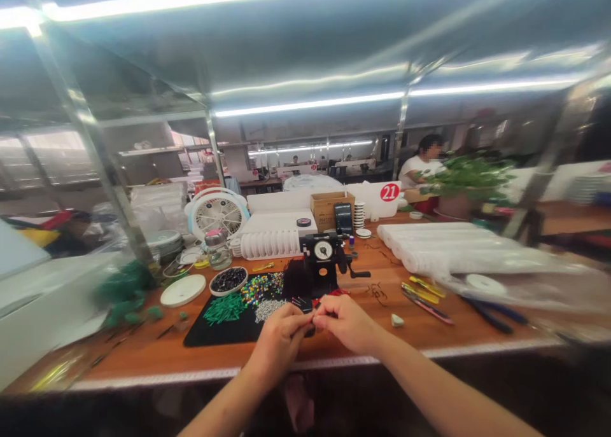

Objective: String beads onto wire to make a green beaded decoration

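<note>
My left hand [282, 335] and my right hand [347, 326] meet over the front of the workbench, fingertips pinched together. Whatever lies between them is too small to make out. Just behind them stands a black hand-cranked machine [319, 262] with a round white dial. A black mat [200, 333] reaches out to the left of my left hand. On it are green tube-like pieces [226, 308], multicoloured beads [258, 289] and small silvery pieces [268, 309]. Something red [340, 292] shows behind my right fingers.
Left of the machine are a dish of black beads [229, 281], a white lid [183, 290], a jar [218, 251] and a fan [218, 215]. To the right lie yellow cutters [426, 289], blue-handled pliers [491, 313] and plastic-wrapped rolls [443, 246]. A person [424, 163] sits beyond.
</note>
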### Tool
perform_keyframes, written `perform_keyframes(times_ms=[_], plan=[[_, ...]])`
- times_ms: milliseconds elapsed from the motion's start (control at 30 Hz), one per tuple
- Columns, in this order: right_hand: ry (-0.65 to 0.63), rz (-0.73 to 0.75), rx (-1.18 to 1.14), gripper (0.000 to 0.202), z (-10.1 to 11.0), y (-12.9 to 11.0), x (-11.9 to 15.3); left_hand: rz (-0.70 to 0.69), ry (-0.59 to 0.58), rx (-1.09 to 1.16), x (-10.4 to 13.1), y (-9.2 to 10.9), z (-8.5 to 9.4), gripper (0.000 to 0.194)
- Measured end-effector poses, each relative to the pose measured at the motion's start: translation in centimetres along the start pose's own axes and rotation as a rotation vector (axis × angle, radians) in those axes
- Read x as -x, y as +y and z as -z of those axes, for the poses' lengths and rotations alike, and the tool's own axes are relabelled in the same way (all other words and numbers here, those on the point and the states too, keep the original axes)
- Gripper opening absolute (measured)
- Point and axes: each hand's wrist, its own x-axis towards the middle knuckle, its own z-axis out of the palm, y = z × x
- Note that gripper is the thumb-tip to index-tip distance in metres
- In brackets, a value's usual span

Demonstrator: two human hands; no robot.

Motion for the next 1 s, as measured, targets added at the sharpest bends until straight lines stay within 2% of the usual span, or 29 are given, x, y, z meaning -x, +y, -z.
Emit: perform_keyframes(times_ms=[67, 133, 200, 267, 333, 400, 500, 733, 900, 1000], plan=[[-0.019, 0.011, -0.008, 0.017, 0.0, 0.0, 0.0, -0.013, 0.038, -0.005, 0.2, 0.0, -0.1, 0.022], [0.031, 0.06, 0.006, 0.019, 0.0, -0.2, 0.1, 0.046, 0.093, 0.01, 0.2, 0.2, 0.0, 0.021], [0.198, 0.122, 0.061, 0.022, 0.0, -0.4, 0.3, 0.213, 0.133, 0.084, 0.1, 0.5, 0.2, 0.019], [0.333, 0.113, 0.12, 0.023, -0.2, -0.5, 0.6, 0.437, 0.136, 0.246, -0.2, 0.7, 0.5, 0.018], [0.304, 0.019, 0.128, 0.018, -0.6, -0.5, 1.0, 0.606, 0.112, 0.429, -0.4, 0.9, 0.6, 0.021], [0.212, -0.085, 0.071, 0.011, -1.1, -0.5, 1.3, 0.688, 0.102, 0.548, -0.6, 1.0, 0.6, 0.024], [0.179, -0.088, 0.014, 0.008, -1.7, -0.4, 1.5, 0.723, 0.088, 0.593, -0.5, 1.2, 0.5, 0.025], [0.301, 0.323, 0.295, 0.016, -1.8, -0.1, 2.3, 0.695, 0.043, 0.572, -0.5, 1.3, 1.0, 0.024], [0.406, 0.502, 0.554, 0.018, -1.9, -0.1, 2.8, 0.645, -0.014, 0.576, -0.5, 1.1, 1.2, 0.024], [0.397, 0.634, 0.698, 0.02, -2.2, 0.0, 2.8, 0.615, -0.051, 0.547, -0.6, 1.2, 1.3, 0.022]])
